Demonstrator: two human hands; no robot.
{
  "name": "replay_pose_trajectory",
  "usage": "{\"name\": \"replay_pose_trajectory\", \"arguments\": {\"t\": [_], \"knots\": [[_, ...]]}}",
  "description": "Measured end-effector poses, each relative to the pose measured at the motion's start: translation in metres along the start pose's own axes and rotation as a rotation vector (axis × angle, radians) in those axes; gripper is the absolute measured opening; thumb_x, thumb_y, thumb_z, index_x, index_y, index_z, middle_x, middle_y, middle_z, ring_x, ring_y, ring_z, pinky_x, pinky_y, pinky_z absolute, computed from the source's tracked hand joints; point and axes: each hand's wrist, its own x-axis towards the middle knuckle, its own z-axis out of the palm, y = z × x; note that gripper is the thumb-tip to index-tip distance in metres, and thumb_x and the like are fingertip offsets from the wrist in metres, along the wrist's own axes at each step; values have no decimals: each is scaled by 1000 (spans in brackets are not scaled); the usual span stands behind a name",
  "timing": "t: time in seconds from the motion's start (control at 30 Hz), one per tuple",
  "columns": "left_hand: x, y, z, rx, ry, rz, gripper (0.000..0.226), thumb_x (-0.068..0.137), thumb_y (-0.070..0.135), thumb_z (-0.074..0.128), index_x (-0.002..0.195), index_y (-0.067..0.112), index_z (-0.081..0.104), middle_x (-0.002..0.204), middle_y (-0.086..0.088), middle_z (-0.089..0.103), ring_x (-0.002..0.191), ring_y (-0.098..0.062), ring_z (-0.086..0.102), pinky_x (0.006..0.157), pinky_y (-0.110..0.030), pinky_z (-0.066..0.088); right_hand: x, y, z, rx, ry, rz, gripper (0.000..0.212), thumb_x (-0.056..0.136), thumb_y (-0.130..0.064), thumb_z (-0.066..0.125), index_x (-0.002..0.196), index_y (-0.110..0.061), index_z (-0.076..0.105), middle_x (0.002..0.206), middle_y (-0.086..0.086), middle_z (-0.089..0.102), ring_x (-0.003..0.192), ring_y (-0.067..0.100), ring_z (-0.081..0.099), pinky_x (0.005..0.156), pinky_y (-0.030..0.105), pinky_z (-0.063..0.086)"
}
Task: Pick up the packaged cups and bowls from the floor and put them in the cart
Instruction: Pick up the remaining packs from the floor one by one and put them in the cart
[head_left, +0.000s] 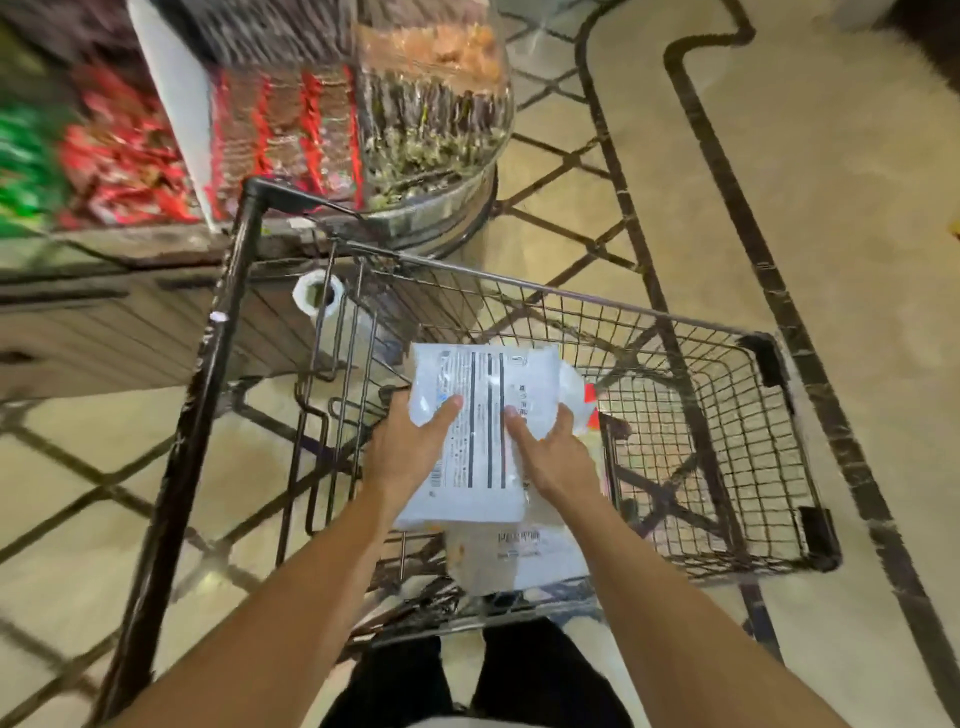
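Note:
A white plastic package (480, 415) with black stripes and small print is held flat over the wire cart basket (701, 457). My left hand (410, 452) grips its left edge and my right hand (556, 457) grips its right edge. Under it in the basket lies another clear-wrapped package (519, 558), and a package with a red corner (584, 397) shows behind my right hand. What the packages contain is hidden by the wrapping.
The cart's dark handle frame (208, 395) rises at the left. A roll of white bags (318, 295) hangs at the cart's back corner. Shelves of red and green snack packets (119, 156) and a round display bin (436, 130) stand beyond. Tiled floor (831, 208) lies to the right.

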Motion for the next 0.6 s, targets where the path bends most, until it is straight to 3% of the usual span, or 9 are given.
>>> {"name": "replay_pose_trajectory", "arguments": {"t": [0.07,0.17,0.27,0.33,0.47,0.6], "knots": [[-1,-3,7,15,30,-52,71,84,80,57,132,27,54,111,9,64,113,-29,66,90,-39,51,12,2,-1,-46,-47,2,121,71,-101,25,161,-22,10,147,22,55,129,44,56,107,52,44],[-2,0,15,45,78,-83,54,89,75,58,116,29,49,95,11,61,101,-28,66,80,-37,49,21,1,-6,-81,-74,7,131,57,-109,18,158,-27,12,146,22,54,126,46,57,107,56,45],[-8,13,12,213,205,46,73,86,78,56,136,24,51,120,-5,64,108,-34,66,82,-41,52,22,-2,-19,-100,-48,1,113,77,-97,31,163,-28,8,159,26,32,138,50,45,111,58,40],[-12,21,6,399,231,181,74,92,72,54,149,26,46,133,-11,58,113,-38,65,84,-45,53,22,-6,-31,-175,10,-24,106,85,-89,36,164,-25,10,165,24,19,145,50,35,112,57,35],[-19,40,-20,665,170,281,78,95,75,39,160,31,33,160,-6,41,139,-34,48,104,-49,49,13,-25,-43,-335,111,-214,96,89,-84,37,163,-26,21,169,17,17,154,43,17,118,58,26],[-42,49,-64,832,335,420,78,96,75,29,158,29,37,162,-7,43,152,-28,34,119,-51,33,-10,-57,-46,-520,125,-445,92,88,-86,32,164,-34,18,172,7,15,157,39,11,122,58,22]]}}
